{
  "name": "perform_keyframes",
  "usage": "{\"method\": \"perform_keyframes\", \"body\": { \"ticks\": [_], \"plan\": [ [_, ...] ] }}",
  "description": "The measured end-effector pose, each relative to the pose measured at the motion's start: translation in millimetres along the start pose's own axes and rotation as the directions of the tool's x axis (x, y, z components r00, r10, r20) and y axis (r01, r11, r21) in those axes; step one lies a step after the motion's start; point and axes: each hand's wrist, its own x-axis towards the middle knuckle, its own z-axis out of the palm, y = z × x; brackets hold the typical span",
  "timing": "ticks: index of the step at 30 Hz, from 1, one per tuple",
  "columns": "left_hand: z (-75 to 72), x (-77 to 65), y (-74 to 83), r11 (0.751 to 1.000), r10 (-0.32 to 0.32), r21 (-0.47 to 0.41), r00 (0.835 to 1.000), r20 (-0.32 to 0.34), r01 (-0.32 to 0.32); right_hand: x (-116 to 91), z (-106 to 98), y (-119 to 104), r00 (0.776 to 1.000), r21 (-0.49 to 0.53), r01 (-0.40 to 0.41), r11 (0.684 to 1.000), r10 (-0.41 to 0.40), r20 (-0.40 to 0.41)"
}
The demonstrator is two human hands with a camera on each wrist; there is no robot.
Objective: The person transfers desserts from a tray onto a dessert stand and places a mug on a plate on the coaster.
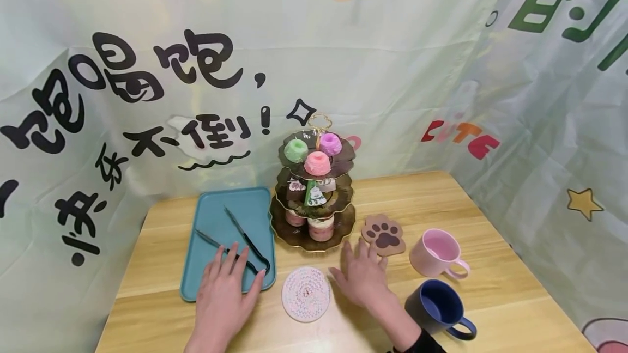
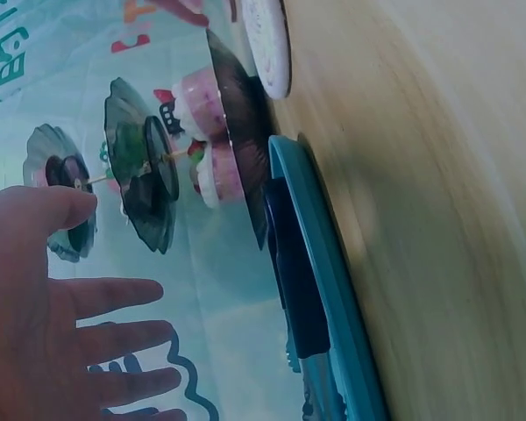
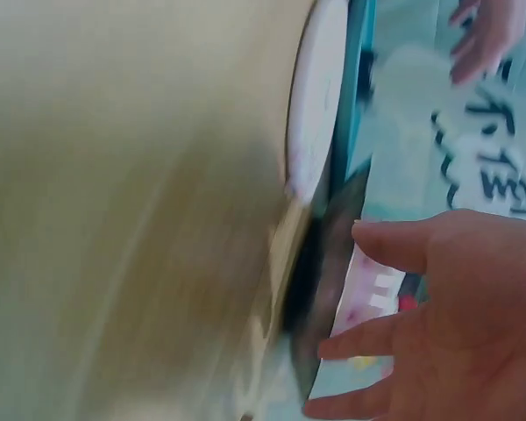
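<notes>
My left hand (image 1: 225, 293) hovers over the near end of the blue tray (image 1: 208, 206), fingers straight and spread, holding nothing. Metal tongs with dark handles (image 1: 255, 252) lie on that tray, partly covered by the fingers in the head view. The left wrist view shows the hand (image 2: 35, 298) raised above the tray's edge. My right hand (image 1: 363, 277) is stretched out, its fingers extended, between a round patterned coaster (image 1: 306, 294) and a brown paw-shaped coaster (image 1: 385, 235). Its fingertips are close to the bottom tier of the three-tier cake stand (image 1: 294, 239).
Small pink, green and purple cakes (image 1: 317, 163) sit on the top tier, cake slices (image 1: 315, 194) on the middle one, cup-shaped cakes (image 1: 321, 229) below. A pink mug (image 1: 434, 255) and a dark blue mug (image 1: 434, 309) stand at the right, the blue one beside my right forearm.
</notes>
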Motion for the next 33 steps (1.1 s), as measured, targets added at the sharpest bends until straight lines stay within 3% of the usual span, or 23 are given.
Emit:
{"method": "perform_keyframes", "body": {
  "ticks": [7, 15, 18, 24, 33],
  "plan": [
    [-1.4, -2.1, -0.2, 1.000, -0.006, 0.004, 1.000, -0.006, 0.006, 24, 6, 27, 0.990, 0.027, -0.141, 0.990, 0.140, 0.026],
    [-0.4, -4.6, 2.1, 1.000, -0.004, -0.006, 1.000, -0.004, 0.004, 47, 26, 59, 0.987, 0.115, -0.161, 0.980, 0.163, -0.007],
    [-0.6, -3.9, 2.5, 1.000, 0.003, -0.012, 1.000, -0.012, -0.003, 46, 28, 60, 0.988, 0.134, -0.148, 0.980, 0.151, -0.018],
    [-2.0, -1.4, 3.1, 1.000, 0.014, -0.023, 1.000, -0.013, -0.014, 27, 12, 41, 0.992, 0.103, -0.127, 0.987, 0.127, 0.009],
    [-1.6, -0.2, -0.1, 1.000, 0.016, -0.020, 1.000, 0.008, -0.016, -6, 19, 21, 0.999, 0.014, -0.017, 1.000, 0.018, -0.047]
  ]
}}
